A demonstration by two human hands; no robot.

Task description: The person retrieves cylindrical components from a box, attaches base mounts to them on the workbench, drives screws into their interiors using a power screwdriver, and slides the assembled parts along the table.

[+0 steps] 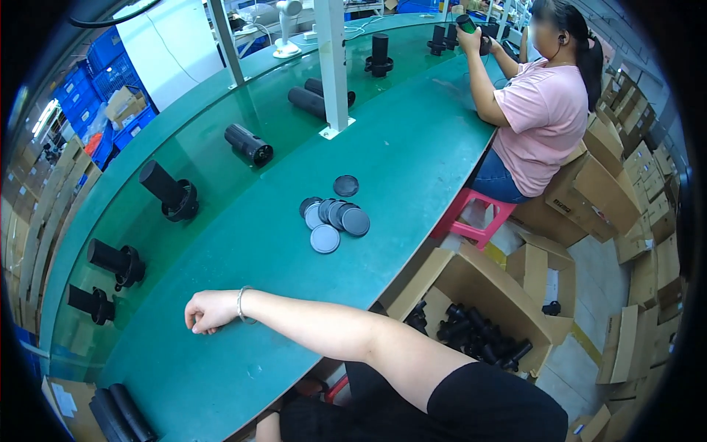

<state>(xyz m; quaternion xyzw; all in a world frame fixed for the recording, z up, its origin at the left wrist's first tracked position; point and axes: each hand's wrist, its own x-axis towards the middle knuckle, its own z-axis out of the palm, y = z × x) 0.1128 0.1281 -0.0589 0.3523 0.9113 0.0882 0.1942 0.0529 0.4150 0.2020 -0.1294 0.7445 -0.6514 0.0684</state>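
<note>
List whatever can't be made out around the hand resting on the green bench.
- Left hand, head view: fingers curl under the palm, so anything in them is hidden.
- Right hand: not in view.
- Round dark caps: overlapping, so their count is unclear.
- Open carton of black parts: bench edge and flaps hide much of it.
- Co-worker's hands: too small to read the grip.

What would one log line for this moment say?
hand: curled, resting on green table, holding nothing | other hand: unseen | nearest: round dark caps | co-worker: seated, handling black tube
</note>
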